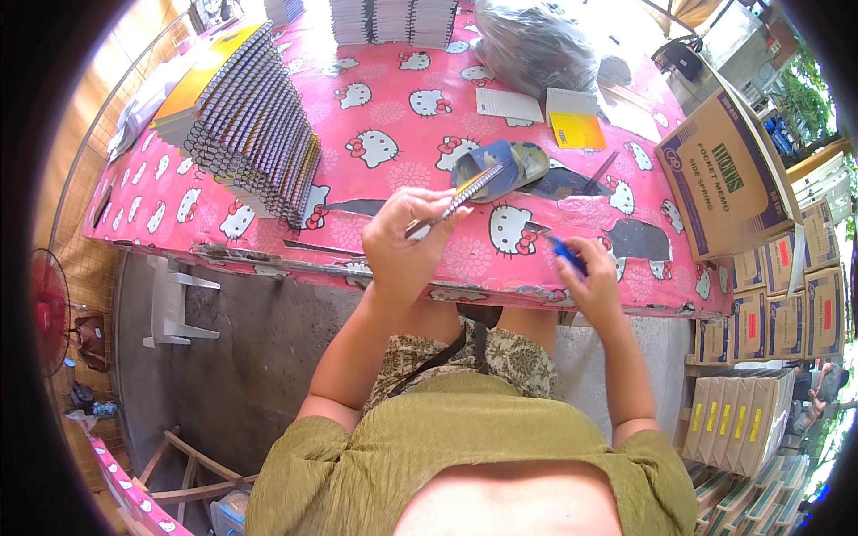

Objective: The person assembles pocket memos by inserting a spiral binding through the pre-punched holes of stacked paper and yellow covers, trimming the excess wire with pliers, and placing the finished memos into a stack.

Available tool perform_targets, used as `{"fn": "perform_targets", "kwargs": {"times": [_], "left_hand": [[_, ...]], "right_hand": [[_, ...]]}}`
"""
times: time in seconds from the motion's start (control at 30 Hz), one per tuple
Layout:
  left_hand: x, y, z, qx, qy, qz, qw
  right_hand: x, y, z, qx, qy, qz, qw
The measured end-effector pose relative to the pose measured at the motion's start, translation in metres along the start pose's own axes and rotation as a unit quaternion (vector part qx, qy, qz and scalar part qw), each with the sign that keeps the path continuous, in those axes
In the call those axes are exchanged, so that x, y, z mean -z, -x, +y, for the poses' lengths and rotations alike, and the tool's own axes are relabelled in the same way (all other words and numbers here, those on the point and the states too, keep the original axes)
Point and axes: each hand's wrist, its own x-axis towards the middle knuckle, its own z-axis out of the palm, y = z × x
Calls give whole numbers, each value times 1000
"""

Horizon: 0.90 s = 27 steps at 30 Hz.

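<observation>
My left hand (407, 237) is closed around a small spiral notebook (466, 189), held tilted above the table with its wire binding on the upper right side and some yellow showing. In my right hand (592, 286), near the front edge of the table, is a blue-handled tool (568, 255). Its thin metal tip points up and left toward the notebook, apart from it; its exact kind is unclear. Just beyond the notebook lies a slide sandal (487, 170) with a camouflage-patterned strap.
A tall leaning stack of spiral notebooks (255, 134) stands on the left of the pink patterned table (384, 107). Further back are more notebooks (391, 22), a grey plastic bag (536, 45) and a yellow-marked pad (576, 129). A cardboard box (728, 174) sits at the right edge.
</observation>
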Motion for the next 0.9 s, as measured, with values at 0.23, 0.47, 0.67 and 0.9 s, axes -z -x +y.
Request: {"fn": "perform_targets", "kwargs": {"times": [0.23, 0.47, 0.67, 0.9], "left_hand": [[-4, 3, 17, -121, -93, 39, 987], [5, 1, 18, -134, -109, 33, 984], [6, 2, 20, -213, -105, 19, 971], [36, -39, 40, -233, -110, 49, 965]], "right_hand": [[-9, -12, -108, 140, -63, 49, 987], [-10, -15, -115, 164, -56, 59, 983], [-2, -28, -99, -126, -449, -233, 854], [-25, -36, -84, -27, -394, -205, 896]]}}
